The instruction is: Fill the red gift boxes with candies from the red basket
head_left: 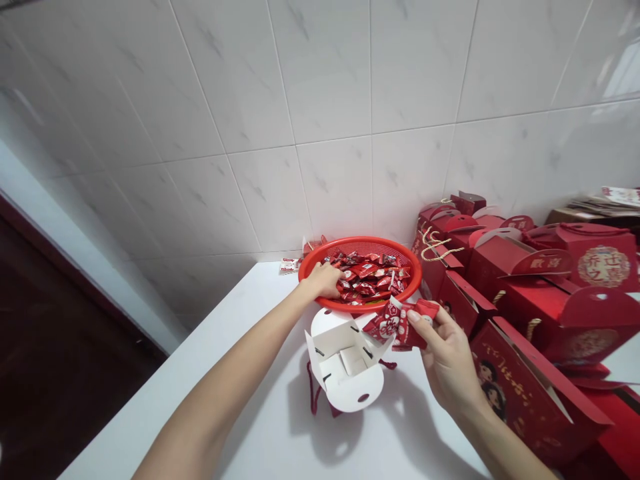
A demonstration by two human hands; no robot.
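A red plastic basket [360,308] against the wall holds many red-wrapped candies [366,270]. My left hand [326,280] reaches over its left rim, fingers bent down at the candies; whether it grips any is hidden. My right hand [445,350] pinches several red wrapped packets [400,323] between thumb and fingers, just right of and above an open box. That box [350,363] has a white inside, its flaps spread and dark red cords at its sides; its inside shows only white card.
Many red gift boxes [545,313] with rope handles crowd the right side. Flat printed cards [600,203] are stacked at the far right. A small card [289,266] lies left of the basket on the white table [240,320]. A tiled wall stands behind.
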